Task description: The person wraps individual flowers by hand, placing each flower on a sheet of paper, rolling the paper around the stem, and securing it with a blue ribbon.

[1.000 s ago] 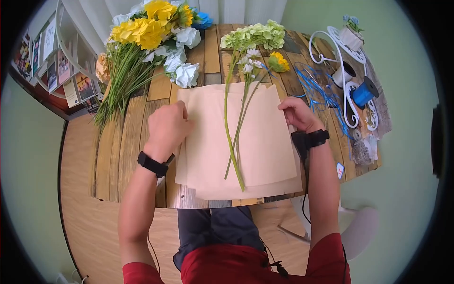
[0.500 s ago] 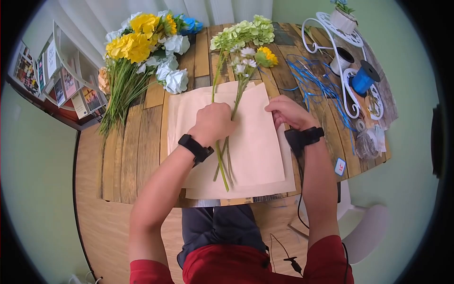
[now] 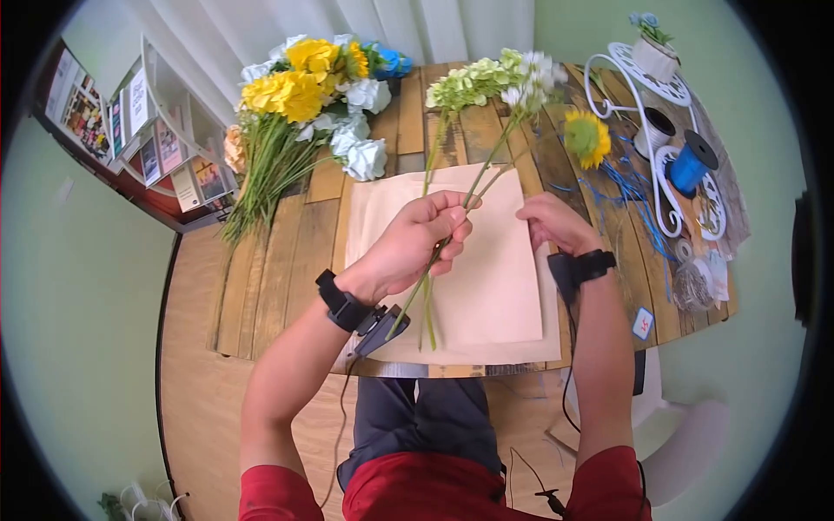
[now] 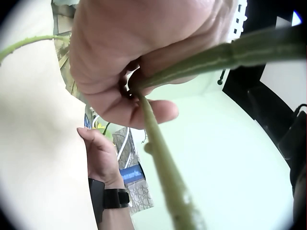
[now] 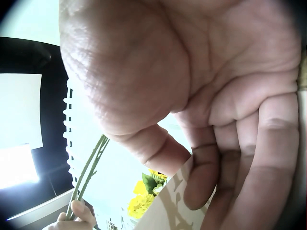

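Observation:
My left hand (image 3: 413,243) grips two green stems (image 4: 163,167), lifted above the wrapping paper (image 3: 499,300). The stems lean to the right; one carries small white flowers (image 3: 532,80), the other a sunflower (image 3: 586,139). Under them, a green hydrangea (image 3: 469,82) lies with its stem across the paper, partly hidden by the left hand. At the paper's right edge my right hand (image 3: 560,223) pinches the sheet between thumb and fingers; in the right wrist view the paper's edge (image 5: 168,211) runs in between them.
A big bunch of yellow, white and blue flowers (image 3: 291,95) lies at the back left. To the right are tangled blue ribbon (image 3: 621,178), a blue spool (image 3: 688,169), a white metal stand (image 3: 658,195) and a small potted plant (image 3: 653,59). A card (image 3: 643,323) lies near the front edge.
The left hand has moved from the paper's left side to the stems, taken hold of the white flowers and sunflower, and raised and tilted them right. The right hand stays at the paper's edge.

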Motion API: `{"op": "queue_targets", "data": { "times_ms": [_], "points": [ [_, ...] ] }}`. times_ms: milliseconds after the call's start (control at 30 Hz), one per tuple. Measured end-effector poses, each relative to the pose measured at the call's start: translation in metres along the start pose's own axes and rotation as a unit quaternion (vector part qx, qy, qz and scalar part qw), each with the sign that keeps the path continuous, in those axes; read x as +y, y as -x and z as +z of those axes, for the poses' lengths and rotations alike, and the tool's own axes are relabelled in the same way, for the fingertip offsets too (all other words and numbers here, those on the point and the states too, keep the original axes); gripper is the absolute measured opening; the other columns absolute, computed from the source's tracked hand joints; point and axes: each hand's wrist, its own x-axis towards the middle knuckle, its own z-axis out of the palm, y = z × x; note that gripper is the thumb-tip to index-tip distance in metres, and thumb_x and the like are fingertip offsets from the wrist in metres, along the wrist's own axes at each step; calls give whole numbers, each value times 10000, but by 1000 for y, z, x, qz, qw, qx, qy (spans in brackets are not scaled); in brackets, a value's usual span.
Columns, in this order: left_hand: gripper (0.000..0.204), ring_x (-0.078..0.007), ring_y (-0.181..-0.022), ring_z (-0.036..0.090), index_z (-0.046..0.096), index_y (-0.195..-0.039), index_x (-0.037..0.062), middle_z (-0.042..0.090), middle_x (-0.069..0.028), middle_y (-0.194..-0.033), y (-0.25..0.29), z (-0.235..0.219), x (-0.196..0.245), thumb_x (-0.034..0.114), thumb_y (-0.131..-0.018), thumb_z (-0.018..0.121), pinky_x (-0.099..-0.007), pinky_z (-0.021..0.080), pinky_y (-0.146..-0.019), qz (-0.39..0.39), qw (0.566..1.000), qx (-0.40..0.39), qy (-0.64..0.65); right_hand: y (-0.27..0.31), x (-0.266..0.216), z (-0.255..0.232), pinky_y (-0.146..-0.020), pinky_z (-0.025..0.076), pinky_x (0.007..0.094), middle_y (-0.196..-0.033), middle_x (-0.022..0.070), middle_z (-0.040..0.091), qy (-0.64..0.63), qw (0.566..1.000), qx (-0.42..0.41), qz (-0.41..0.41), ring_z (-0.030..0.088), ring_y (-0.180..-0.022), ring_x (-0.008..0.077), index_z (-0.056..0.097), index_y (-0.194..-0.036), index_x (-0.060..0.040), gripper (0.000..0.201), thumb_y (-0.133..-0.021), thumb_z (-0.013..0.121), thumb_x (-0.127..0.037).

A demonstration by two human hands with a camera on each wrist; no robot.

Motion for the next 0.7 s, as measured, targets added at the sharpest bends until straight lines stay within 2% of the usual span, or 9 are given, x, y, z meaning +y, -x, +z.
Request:
{"op": "queue_targets", "data": {
  "times_ms": [167, 233, 300, 367, 500, 567, 633, 667, 700],
  "points": [
    [282, -61, -581, 385, 451, -1290, 15, 483, 20, -796, 30, -44, 37, 67, -1016, 404, -189, 319, -465, 92, 989, 117, -8, -1, -1, -1, -511, 566, 318, -773, 107, 646, 34, 999, -21, 2, 650, -602, 175, 591, -891, 45, 177, -861, 571, -128],
    [284, -41, -592, 363, 446, -1292, 22, 453, 42, -798, 36, -70, 57, 84, -1016, 419, -185, 300, -470, 172, 974, 146, 5, 4, -7, 6, -454, 555, 294, -677, 74, 629, 26, 999, 19, 5, 620, -504, 148, 601, -778, 22, 170, -876, 584, -117],
    [240, -40, -627, 381, 472, -1252, 49, 465, 47, -808, 34, -113, 74, 127, -1026, 447, -178, 318, -506, 242, 956, 160, 33, 1, -4, 4, -446, 548, 285, -673, 71, 628, 28, 999, 20, 8, 614, -498, 142, 600, -775, 22, 172, -877, 583, -116],
    [189, -46, -642, 400, 502, -1202, 62, 476, 39, -807, 32, -127, 97, 118, -1032, 443, -183, 339, -532, 290, 931, 218, 35, 3, -5, 5, -445, 543, 279, -671, 69, 629, 27, 999, 19, 9, 614, -496, 138, 602, -778, 25, 175, -880, 578, -116],
    [160, -80, -624, 429, 530, -1147, 56, 513, 14, -804, 14, -211, 130, 136, -1036, 447, -231, 386, -517, 285, 909, 299, -53, -3, 1, -5, -487, 555, 297, -736, 92, 650, 36, 999, -5, 10, 652, -580, 156, 599, -850, 35, 172, -875, 572, -133],
    [180, -79, -613, 456, 565, -1131, 48, 509, 15, -739, 9, -267, 135, 155, -1034, 457, -235, 403, -517, 201, 903, 350, -145, -3, 3, -5, -485, 554, 296, -732, 90, 651, 38, 999, -2, 11, 650, -574, 154, 605, -848, 35, 174, -879, 569, -133],
    [189, -132, -655, 578, 620, -1045, 27, 589, -48, -721, 10, -313, 125, 186, -989, 531, -287, 468, -545, 94, 824, 433, -352, -2, 1, -3, -483, 553, 295, -728, 87, 652, 41, 999, 1, 11, 647, -568, 153, 612, -847, 36, 178, -882, 566, -132],
    [189, -132, -655, 578, 620, -1045, 27, 589, -48, -721, 9, -333, 115, 186, -989, 531, -287, 468, -545, 94, 824, 435, -351, 0, -1, 1, -473, 545, 277, -707, 75, 647, 38, 999, 10, 13, 636, -543, 140, 618, -828, 31, 185, -891, 570, -136],
    [205, -202, -739, 630, 632, -1008, 18, 636, -104, -774, 6, -352, 104, 202, -959, 557, -338, 499, -609, 34, 779, 443, -443, 1, -3, 2, -464, 537, 259, -685, 63, 642, 35, 999, 19, 15, 625, -519, 127, 625, -809, 26, 196, -900, 573, -140]
  ]
}}
